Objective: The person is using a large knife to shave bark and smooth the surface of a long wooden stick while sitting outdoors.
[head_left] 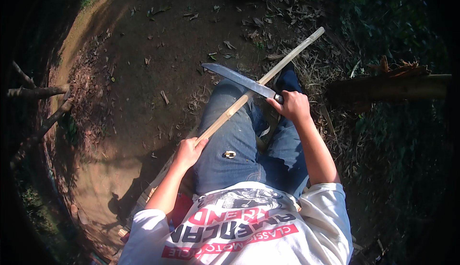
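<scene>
Far left: bare branches, well apart from the work; then brown dirt with scattered dry leaves. Next, left hand, fingers wrapped round the near end of a pale, bare stick. End grip looks deliberate: leaves most of the length free and the hand well away from the blade. Stick runs diagonally over the thigh in blue jeans, far end up and to the right; leg probably serves as a prop, can't confirm contact along the whole length. Long knife crosses over the stick near mid-length, tip out to the left, so the two make an X. Looks like blade on wood, but a small gap can't be ruled out. Right hand has its fingers closed on the handle, thumb pointing toward the blade, likely for angle control. Hands sit on opposite sides of the crossing, presumably so one steadies and one steers. Under the stick's far half: dark shoe, curly shavings. Far right: thick log, splintered on top, clear of the knife.
</scene>
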A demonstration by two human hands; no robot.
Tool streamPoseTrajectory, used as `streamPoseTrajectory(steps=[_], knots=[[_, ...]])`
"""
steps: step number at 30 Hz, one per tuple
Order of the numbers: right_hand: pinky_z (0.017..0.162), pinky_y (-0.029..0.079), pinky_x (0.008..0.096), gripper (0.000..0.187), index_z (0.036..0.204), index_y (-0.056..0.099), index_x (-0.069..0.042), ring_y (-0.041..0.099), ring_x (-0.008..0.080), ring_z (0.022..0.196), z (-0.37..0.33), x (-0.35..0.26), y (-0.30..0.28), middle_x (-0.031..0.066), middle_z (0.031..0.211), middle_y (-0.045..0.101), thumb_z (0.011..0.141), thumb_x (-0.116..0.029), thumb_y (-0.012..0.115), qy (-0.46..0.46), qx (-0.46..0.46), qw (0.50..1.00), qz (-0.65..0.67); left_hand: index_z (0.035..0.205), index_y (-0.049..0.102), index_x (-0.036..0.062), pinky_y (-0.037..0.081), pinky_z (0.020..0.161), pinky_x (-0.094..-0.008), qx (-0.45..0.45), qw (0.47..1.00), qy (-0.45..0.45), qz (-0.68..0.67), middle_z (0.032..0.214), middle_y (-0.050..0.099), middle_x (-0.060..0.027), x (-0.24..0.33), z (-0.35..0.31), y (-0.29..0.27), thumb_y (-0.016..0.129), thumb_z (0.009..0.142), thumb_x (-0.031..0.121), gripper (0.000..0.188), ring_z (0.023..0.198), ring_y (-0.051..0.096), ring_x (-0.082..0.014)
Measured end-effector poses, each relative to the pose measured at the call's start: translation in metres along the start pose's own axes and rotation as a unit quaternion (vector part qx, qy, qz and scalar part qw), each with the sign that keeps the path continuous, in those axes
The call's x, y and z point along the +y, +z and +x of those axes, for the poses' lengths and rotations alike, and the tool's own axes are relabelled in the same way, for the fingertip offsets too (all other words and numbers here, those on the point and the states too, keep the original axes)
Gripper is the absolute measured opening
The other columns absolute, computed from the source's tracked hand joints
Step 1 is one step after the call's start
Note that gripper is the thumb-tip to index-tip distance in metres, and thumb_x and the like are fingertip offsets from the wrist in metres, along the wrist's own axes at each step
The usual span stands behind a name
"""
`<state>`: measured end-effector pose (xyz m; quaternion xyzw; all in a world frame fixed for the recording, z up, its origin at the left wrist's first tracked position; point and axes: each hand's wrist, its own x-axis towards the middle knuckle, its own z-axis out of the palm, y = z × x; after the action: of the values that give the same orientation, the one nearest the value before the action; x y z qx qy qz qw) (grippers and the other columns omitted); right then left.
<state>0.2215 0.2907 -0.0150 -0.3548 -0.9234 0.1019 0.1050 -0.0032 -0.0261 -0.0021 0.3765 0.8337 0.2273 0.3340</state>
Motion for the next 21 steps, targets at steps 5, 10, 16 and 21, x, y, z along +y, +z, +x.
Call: streamPoseTrajectory(steps=[5,10,16,21], knots=[[0.052,0.052,0.0431,0.069,0.061,0.062,-0.004,0.064,0.0348,0.054,0.0,0.003,-0.003,0.0162,0.054,0.06,0.077,-0.071,0.06,-0.006,-0.006,1.0,-0.002,0.08,0.063,-0.0065,0.045,0.055,-0.0405,-0.002,1.0,0.006,-0.005,0.059,0.054,-0.0229,-0.004,0.002,0.0,0.06,0.094,0.044,0.052,0.052,0.054,-0.0241],[0.069,0.054,0.0491,0.074,0.071,0.067,-0.001,0.067,0.0413,0.076,0.006,0.057,-0.02,0.0242,0.072,0.066,0.086,-0.071,0.048,0.219,-0.022,0.975,-0.023,0.078,0.062,-0.006,0.044,0.054,-0.04,-0.009,0.999,-0.029,-0.014,0.059,0.054,-0.0215,-0.018,-0.007,0.002,0.06,0.094,0.046,0.055,0.052,0.054,-0.0226],[0.079,0.051,0.05,0.079,0.079,0.068,0.004,0.066,0.0426,0.088,-0.012,0.112,-0.089,0.0266,0.085,0.067,0.086,-0.072,0.048,0.344,-0.012,0.938,-0.039,0.071,0.06,-0.006,0.043,0.052,-0.04,-0.036,0.999,-0.018,-0.014,0.052,0.05,-0.0151,0.003,0.009,-0.006,0.059,0.095,0.046,0.057,0.051,0.049,-0.017],[0.074,0.052,0.0491,0.076,0.073,0.068,0.004,0.066,0.0437,0.081,-0.023,0.06,-0.065,0.0263,0.075,0.065,0.085,-0.069,0.052,0.306,-0.052,0.949,0.05,0.072,0.059,-0.005,0.041,0.052,-0.0393,-0.055,0.998,-0.023,-0.009,0.052,0.047,-0.0145,0.015,0.011,-0.016,0.059,0.095,0.043,0.053,0.051,0.044,-0.0176]])
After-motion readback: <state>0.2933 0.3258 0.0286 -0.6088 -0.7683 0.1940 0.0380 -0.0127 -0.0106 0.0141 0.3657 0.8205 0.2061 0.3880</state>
